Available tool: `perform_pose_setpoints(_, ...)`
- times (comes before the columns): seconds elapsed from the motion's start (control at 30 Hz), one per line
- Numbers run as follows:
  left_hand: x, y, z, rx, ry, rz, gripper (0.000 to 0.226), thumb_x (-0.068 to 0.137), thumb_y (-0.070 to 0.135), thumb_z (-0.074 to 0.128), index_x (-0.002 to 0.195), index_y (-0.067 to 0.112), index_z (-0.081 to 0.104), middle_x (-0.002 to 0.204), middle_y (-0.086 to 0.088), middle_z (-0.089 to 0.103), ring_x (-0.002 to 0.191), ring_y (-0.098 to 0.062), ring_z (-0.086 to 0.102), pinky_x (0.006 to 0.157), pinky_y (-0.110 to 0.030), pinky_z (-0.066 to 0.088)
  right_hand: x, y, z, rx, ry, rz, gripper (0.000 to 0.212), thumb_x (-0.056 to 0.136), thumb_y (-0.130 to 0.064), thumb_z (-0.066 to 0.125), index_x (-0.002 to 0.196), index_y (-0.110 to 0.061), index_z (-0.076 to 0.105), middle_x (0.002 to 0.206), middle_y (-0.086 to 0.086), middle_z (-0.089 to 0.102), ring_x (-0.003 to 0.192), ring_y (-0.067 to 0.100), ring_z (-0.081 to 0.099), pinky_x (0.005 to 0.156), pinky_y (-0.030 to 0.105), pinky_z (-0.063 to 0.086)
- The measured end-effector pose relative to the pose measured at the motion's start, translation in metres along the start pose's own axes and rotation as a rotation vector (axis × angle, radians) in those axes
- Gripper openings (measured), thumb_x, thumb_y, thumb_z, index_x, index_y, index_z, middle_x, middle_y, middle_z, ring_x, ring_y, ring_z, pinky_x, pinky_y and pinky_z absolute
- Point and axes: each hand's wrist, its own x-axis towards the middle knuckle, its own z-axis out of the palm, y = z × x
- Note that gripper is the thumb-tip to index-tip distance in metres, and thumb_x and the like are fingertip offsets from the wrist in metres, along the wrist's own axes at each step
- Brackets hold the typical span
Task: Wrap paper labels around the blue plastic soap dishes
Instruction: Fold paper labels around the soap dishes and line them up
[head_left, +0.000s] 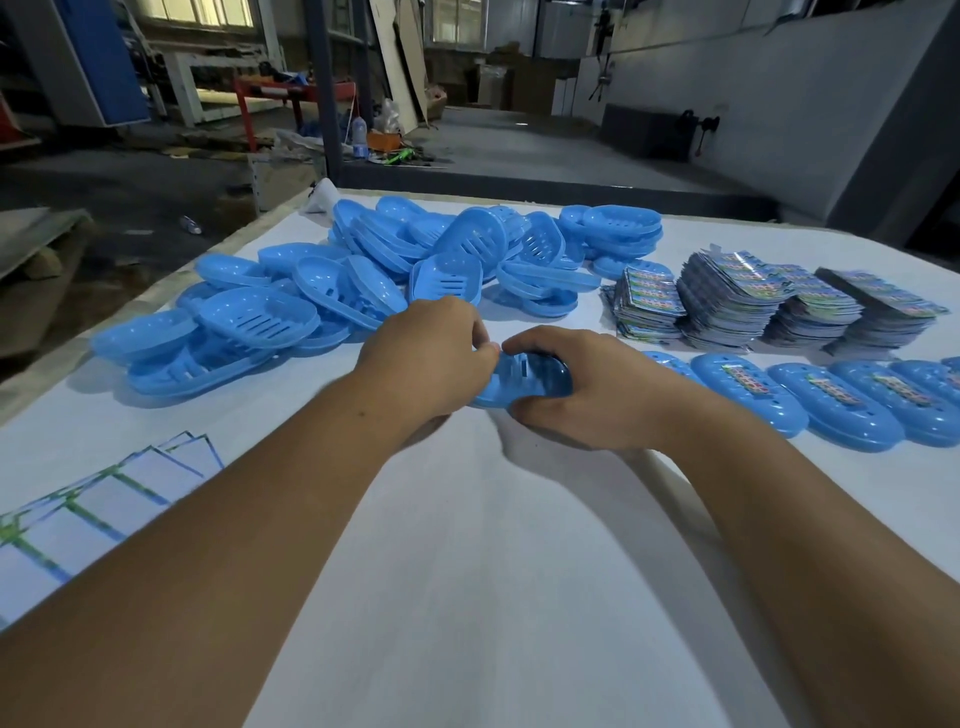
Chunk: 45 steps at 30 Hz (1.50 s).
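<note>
A blue soap dish (524, 376) lies on the white table in front of me, held between both hands. My left hand (431, 358) pinches its left end with curled fingers. My right hand (587, 395) grips its right end, thumb below and fingers over the top. No label shows on this dish; my hands hide much of it. A loose heap of blue soap dishes (395, 280) lies behind my hands. Stacks of printed paper labels (753, 301) stand at the right.
A row of labelled soap dishes (831, 400) lies along the right edge. Several flat printed sheets (104, 499) fan out at the near left. The white table (467, 545) ends at the left and far sides; beyond it is workshop floor.
</note>
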Motion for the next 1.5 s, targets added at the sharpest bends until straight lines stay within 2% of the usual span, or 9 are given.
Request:
perform_pose_setpoints(0.2, 0.007, -0.015, -0.017, 0.302, 0.158, -0.1, 0.017, 0.095, 0.032, 0.053, 0.097, 0.018, 0.062, 0.087, -0.005, 0.06, 0.079, -0.027, 0.055, 0.062, -0.036, 0.039, -0.002, -0.001, 0.0, -0.027, 0.015, 0.028, 0.061, 0.079, -0.059, 0.068, 0.136, -0.044, 0.051, 0.121, -0.016, 0.061, 0.104, 0.01, 0.058, 0.088, 0.027, 0.045)
perform_pose_setpoints(0.33, 0.005, -0.026, -0.024, 0.442, 0.024, -0.174, 0.027, 0.092, 0.047, 0.059, 0.099, 0.021, 0.058, 0.079, -0.001, 0.048, 0.077, -0.023, 0.05, 0.053, -0.032, 0.031, -0.001, -0.001, 0.0, -0.019, 0.035, 0.032, 0.06, 0.082, -0.059, 0.066, 0.138, -0.043, 0.05, 0.126, -0.013, 0.061, 0.112, 0.012, 0.056, 0.09, 0.028, 0.043)
perform_pose_setpoints(0.47, 0.004, -0.025, -0.024, 0.413, -0.035, -0.162, 0.044, 0.087, 0.057, 0.064, 0.111, 0.021, 0.058, 0.09, -0.001, 0.054, 0.082, -0.022, 0.051, 0.062, -0.034, 0.037, -0.001, -0.001, 0.0, -0.008, 0.039, 0.029, 0.059, 0.082, -0.06, 0.066, 0.137, -0.044, 0.05, 0.127, -0.015, 0.06, 0.112, 0.01, 0.055, 0.087, 0.026, 0.04)
perform_pose_setpoints(0.67, 0.006, -0.027, -0.028, 0.272, -0.049, -0.184, 0.047, 0.084, 0.043, 0.075, 0.115, 0.015, 0.056, 0.098, -0.002, 0.058, 0.087, -0.022, 0.05, 0.068, -0.033, 0.037, -0.002, -0.001, 0.001, -0.002, 0.068, 0.01, 0.059, 0.082, -0.063, 0.066, 0.135, -0.044, 0.051, 0.13, -0.017, 0.057, 0.114, 0.007, 0.052, 0.087, 0.026, 0.038)
perform_pose_setpoints(0.83, 0.011, -0.028, -0.028, 0.134, 0.092, -0.169, 0.027, 0.087, 0.018, 0.07, 0.112, 0.02, 0.062, 0.101, -0.004, 0.063, 0.083, -0.021, 0.059, 0.059, -0.031, 0.044, -0.001, 0.0, 0.001, -0.003, 0.109, -0.014, 0.055, 0.085, -0.06, 0.066, 0.135, -0.04, 0.054, 0.134, -0.015, 0.056, 0.114, 0.004, 0.049, 0.089, 0.024, 0.036)
perform_pose_setpoints(0.97, 0.013, -0.018, -0.03, -0.284, 0.227, -0.134, 0.017, 0.087, 0.026, 0.065, 0.099, 0.038, 0.061, 0.093, 0.007, 0.07, 0.09, -0.015, 0.066, 0.079, -0.036, 0.056, 0.003, -0.001, 0.0, 0.057, 0.274, -0.01, 0.045, 0.089, -0.049, 0.068, 0.13, -0.032, 0.061, 0.128, -0.011, 0.063, 0.115, 0.008, 0.054, 0.097, 0.028, 0.042)
perform_pose_setpoints(1.13, 0.006, 0.001, -0.027, -0.788, 0.216, -0.049, 0.02, 0.088, 0.017, 0.072, 0.101, 0.03, 0.064, 0.079, 0.003, 0.076, 0.071, -0.005, 0.072, 0.057, -0.02, 0.054, 0.006, -0.008, -0.007, 0.564, 0.347, 0.063, 0.03, 0.091, -0.035, 0.075, 0.118, -0.027, 0.066, 0.096, -0.01, 0.078, 0.092, 0.012, 0.073, 0.084, 0.036, 0.059)
perform_pose_setpoints(1.27, 0.005, 0.006, -0.022, -0.834, 0.129, -0.054, 0.022, 0.089, 0.015, 0.073, 0.108, 0.023, 0.063, 0.072, 0.007, 0.076, 0.063, -0.001, 0.07, 0.057, -0.016, 0.052, 0.008, -0.008, -0.011, 0.69, 0.381, 0.051, 0.017, 0.094, -0.02, 0.072, 0.102, -0.033, 0.065, 0.08, -0.012, 0.078, 0.075, 0.002, 0.074, 0.057, 0.02, 0.055)
perform_pose_setpoints(1.5, 0.003, 0.005, -0.019, -0.746, 0.07, -0.042, 0.03, 0.084, 0.013, 0.071, 0.103, 0.033, 0.06, 0.069, 0.008, 0.075, 0.066, -0.001, 0.069, 0.061, -0.021, 0.048, 0.012, -0.003, -0.01, 0.647, 0.431, 0.129, 0.019, 0.095, -0.023, 0.072, 0.111, -0.03, 0.065, 0.08, -0.007, 0.078, 0.076, 0.003, 0.074, 0.062, 0.024, 0.057)
